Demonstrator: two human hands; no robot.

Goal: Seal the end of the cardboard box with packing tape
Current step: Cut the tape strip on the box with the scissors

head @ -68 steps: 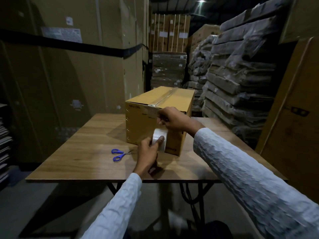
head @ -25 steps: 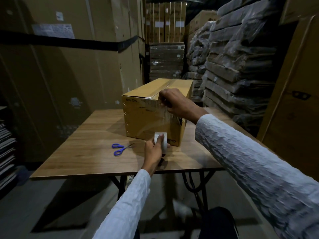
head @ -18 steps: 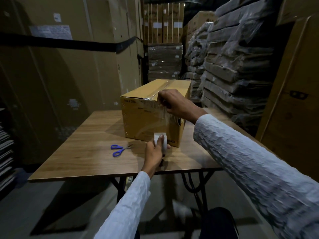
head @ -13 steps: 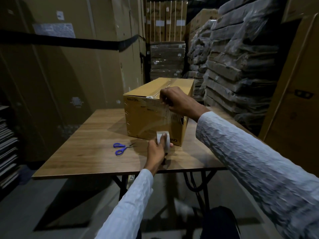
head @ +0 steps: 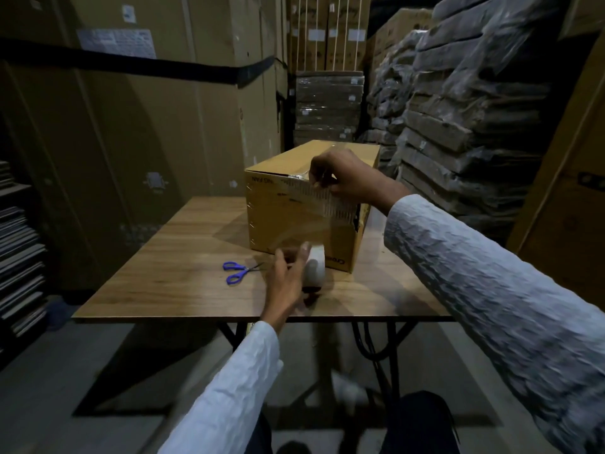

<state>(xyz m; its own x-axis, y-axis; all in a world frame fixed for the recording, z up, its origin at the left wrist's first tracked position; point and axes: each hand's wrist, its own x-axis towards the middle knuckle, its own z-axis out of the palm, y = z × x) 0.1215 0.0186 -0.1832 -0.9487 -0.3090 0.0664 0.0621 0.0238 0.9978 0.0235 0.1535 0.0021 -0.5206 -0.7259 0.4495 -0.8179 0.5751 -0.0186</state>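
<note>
A brown cardboard box stands on the wooden table, its near end facing me. My right hand presses on the tape at the top edge of that end. A strip of clear tape runs from there down across the end face to the white tape roll, which my left hand holds on edge at the foot of the box. The left hand is blurred by motion. Blue-handled scissors lie on the table to the left of the roll.
Tall cardboard cartons stand behind and to the left of the table. Wrapped stacks of flat packs rise at the right. More strapped boxes fill the aisle behind. The table's near edge is just below my left hand.
The tape roll has been drawn down from the middle of the end face to the table, stretching the strip. My right hand stayed at the box's top edge.
</note>
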